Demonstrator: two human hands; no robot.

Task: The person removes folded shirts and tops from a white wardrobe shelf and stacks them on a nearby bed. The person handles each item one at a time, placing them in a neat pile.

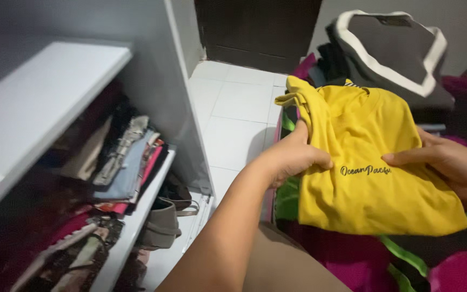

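Note:
A folded yellow shirt [371, 162] with dark lettering on its front is held up between both hands, over a pile of clothes. My left hand [290, 157] grips its left edge, thumb on top of the cloth. My right hand [449, 162] holds the right edge, thumb lying across the front. Behind the shirt lies a dark grey garment with white trim [390, 51].
An open white wardrobe [44, 103] stands at the left, its shelves stacked with folded clothes [122, 162]. A grey-brown bag [163, 221] sits on the lower shelf. White floor tiles [233, 113] run back to a dark door [255, 30]. Magenta and green fabric [352, 254] lies below the shirt.

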